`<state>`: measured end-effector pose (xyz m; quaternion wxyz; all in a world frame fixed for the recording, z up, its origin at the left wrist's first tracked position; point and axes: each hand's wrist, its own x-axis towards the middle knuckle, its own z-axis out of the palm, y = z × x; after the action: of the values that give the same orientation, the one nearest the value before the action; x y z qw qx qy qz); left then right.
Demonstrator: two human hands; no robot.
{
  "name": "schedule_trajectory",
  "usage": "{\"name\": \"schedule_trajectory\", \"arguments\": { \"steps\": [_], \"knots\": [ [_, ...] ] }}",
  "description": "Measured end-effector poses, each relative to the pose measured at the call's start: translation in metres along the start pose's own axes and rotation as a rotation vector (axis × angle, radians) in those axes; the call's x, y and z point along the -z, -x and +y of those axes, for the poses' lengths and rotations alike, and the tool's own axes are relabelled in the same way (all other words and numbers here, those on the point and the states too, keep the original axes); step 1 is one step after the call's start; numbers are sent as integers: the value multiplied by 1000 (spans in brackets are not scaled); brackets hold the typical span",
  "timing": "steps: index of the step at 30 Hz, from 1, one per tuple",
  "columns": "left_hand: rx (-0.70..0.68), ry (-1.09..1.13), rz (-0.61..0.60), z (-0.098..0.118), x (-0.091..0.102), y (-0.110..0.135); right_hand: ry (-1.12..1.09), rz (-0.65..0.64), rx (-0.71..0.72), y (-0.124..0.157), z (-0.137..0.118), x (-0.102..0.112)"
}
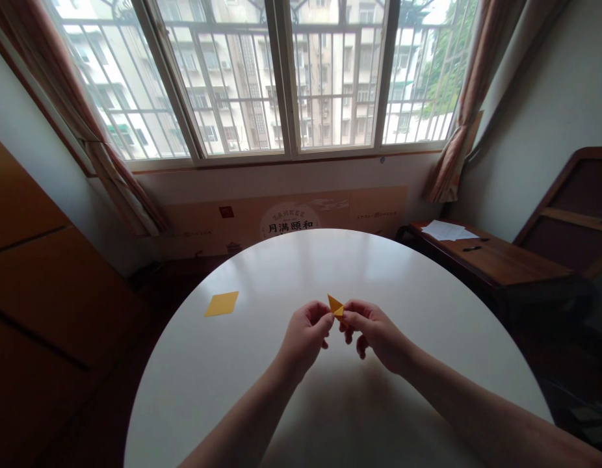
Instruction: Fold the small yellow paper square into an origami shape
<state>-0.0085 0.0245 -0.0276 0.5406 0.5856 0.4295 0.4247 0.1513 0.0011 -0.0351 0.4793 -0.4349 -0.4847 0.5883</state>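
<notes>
Between my two hands, above the middle of the white table, is a small folded yellow paper with a point sticking up. My left hand pinches its left side between thumb and fingers. On the other side, my right hand grips the paper with thumb and forefinger, its lower fingers curled loosely beneath. The fingertips cover part of the folds. A flat yellow sheet of paper lies on the table to the left, apart from both hands.
The round white table has a curved edge all around. A wooden side table with white papers stands at the right. Behind the table, a printed cardboard panel leans below the barred window. An orange-brown cabinet is on the left.
</notes>
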Motion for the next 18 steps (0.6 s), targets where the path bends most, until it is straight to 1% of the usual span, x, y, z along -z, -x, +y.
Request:
{"name": "schedule_trajectory", "arguments": {
  "steps": [3, 7, 9, 12, 18],
  "knots": [
    [-56, -21, -2, -3, 1, 0, 4, 8, 8, 0, 0, 0],
    [-245, -149, 49, -5, 1, 3, 21, -5, 32, -1, 2, -1],
    [-306, -229, 75, -5, 1, 4, 39, -14, 52, -1, 4, -2],
    [-316, -248, 87, -4, 0, 5, 75, -26, 91, -2, 6, -3],
    [-222, -84, 108, -4, 0, 2, 114, -47, 132, -2, 9, -3]
  ]
}}
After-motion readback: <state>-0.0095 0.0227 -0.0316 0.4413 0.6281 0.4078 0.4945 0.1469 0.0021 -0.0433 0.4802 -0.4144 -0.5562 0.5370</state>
